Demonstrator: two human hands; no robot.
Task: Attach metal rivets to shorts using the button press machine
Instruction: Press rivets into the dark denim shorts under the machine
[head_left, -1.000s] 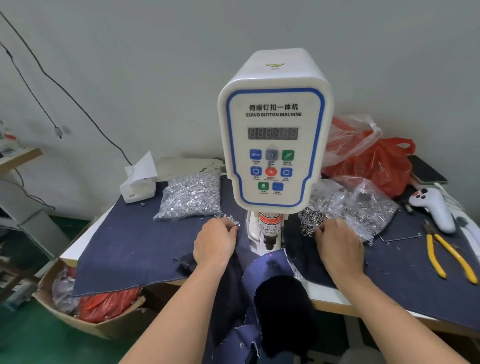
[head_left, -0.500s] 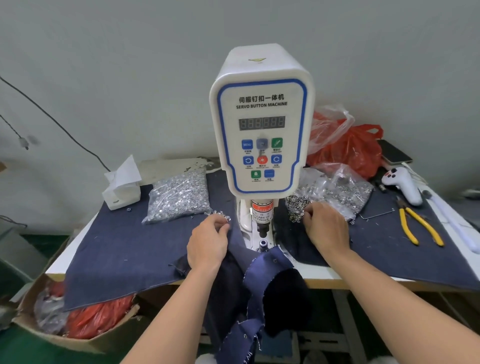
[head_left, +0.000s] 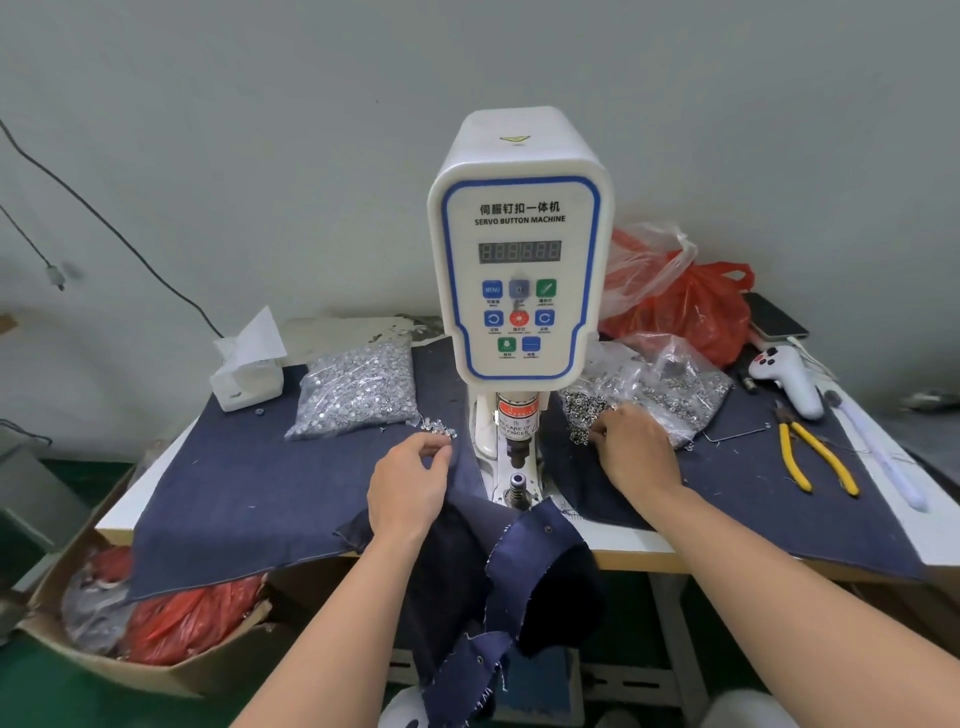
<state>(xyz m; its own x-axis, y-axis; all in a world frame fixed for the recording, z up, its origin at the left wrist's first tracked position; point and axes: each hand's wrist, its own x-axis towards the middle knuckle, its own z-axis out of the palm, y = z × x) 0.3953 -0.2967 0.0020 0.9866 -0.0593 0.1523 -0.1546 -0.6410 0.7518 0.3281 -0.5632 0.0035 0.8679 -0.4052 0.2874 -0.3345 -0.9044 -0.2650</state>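
White servo button press machine (head_left: 519, 249) upright on denim-covered bench (head_left: 234, 488), dark blue denim shorts (head_left: 524, 566) draped over bench edge below its anvil, left hand (head_left: 410, 488) grip pinching small silver rivets (head_left: 439, 428), right hand (head_left: 634, 457) fingers curled into loose ring-shaped rivet pile (head_left: 584, 413), grip contents unclear, clear bag of silver rivets (head_left: 358, 387) left of machine.

The right hand (head_left: 636, 457) shows only its back, its fingertips hidden among the loose rivets (head_left: 584, 415). The shorts (head_left: 498, 587) run off the frame's bottom edge. The display digits (head_left: 519, 251) and button labels are too blurred to read.
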